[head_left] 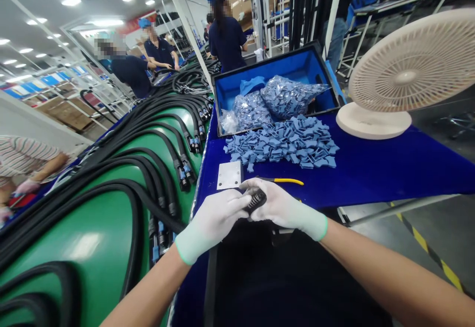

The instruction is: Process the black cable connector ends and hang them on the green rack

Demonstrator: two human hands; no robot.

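Observation:
Both hands wear white gloves and meet at the front edge of the blue-covered table. Between them is a black hose end fitting with light ridges like a spring coil. My left hand pinches it from the left, fingers closed. Wrapped round its other side is my right hand, also closed. A black hose runs in from the left and passes behind my left wrist. Just beyond the fingers lie a metal block with holes and a yellow-handled tool. Farther back is a heap of small blue clips.
A black-and-blue crate holds bagged blue clips. A beige fan stands at the right. Many black hoses cover the green conveyor at the left. Co-workers stand along it; a person's striped sleeve shows far left.

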